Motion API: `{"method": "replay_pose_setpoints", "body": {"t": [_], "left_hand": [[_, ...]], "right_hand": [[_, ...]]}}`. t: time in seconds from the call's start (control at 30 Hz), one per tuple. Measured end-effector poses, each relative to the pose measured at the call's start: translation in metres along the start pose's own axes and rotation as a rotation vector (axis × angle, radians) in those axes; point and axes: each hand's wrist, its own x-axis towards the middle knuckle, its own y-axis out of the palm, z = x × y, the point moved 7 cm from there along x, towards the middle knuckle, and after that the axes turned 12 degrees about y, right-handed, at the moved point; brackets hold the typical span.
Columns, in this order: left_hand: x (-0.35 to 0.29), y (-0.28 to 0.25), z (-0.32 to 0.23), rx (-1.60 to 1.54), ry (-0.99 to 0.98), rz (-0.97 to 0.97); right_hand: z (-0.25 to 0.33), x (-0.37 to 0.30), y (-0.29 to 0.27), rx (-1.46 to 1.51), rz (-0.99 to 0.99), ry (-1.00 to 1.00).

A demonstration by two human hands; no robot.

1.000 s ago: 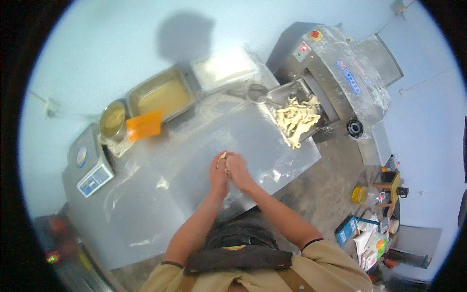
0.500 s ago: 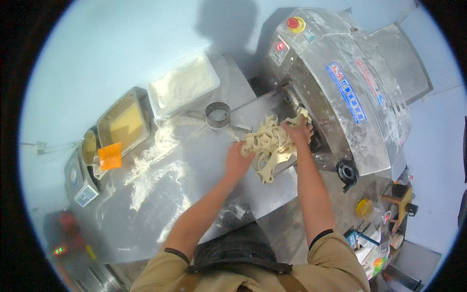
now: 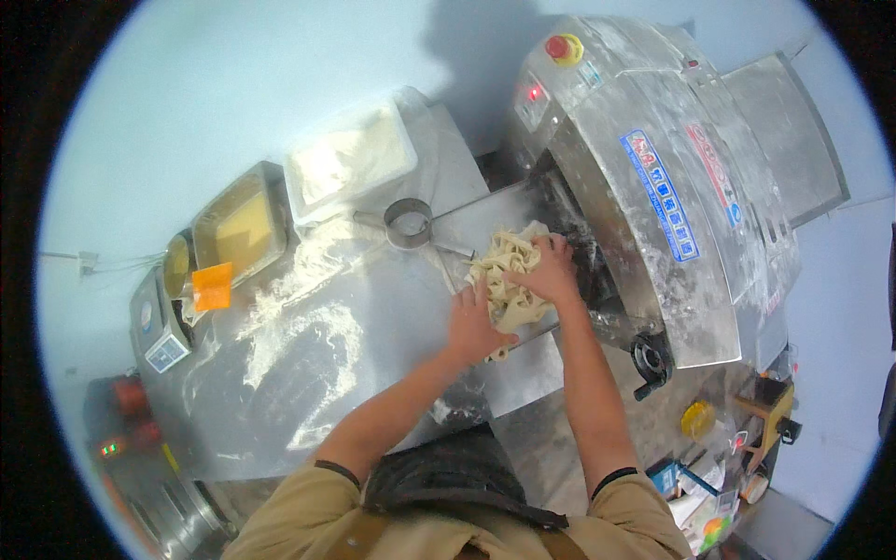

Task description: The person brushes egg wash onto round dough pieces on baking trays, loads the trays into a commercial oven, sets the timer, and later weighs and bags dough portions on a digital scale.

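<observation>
Steel worktop (image 3: pixel 224 411), flour-dusted, likely against sticking. Dough-roller machine (image 3: pixel 644 103) alongside; its tray (image 3: pixel 490 207) holds the loose dough strips (image 3: pixel 504 266) near the opening. White flour tub (image 3: pixel 408 145) set back, presumably within reach. Left grip (image 3: pixel 473 327), right grip (image 3: pixel 553 271): fingers spread, cupping dough from opposite sides, seemingly keeping it bunched.

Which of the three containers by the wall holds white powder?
The white rectangular tub, rightmost; the metal tray and round bowl to its left hold something yellow.
</observation>
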Motion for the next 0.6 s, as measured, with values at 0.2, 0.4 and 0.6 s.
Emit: {"method": "replay_pose_setpoints", "body": {"t": [0.2,0.4,0.6], "left_hand": [[0.001,0.017,-0.008,0.218,0.019,0.068],[0.012,0.024,0.002,0.021,0.039,-0.118],[0.021,0.018,0.029,-0.261,-0.083,-0.204]], "right_hand": [[0.015,0.018,0.022,-0.118,0.147,-0.053],[0.018,0.032,0.037,-0.103,0.189,-0.029],[0.010,0.015,0.026,0.203,0.262,0.047]]}}
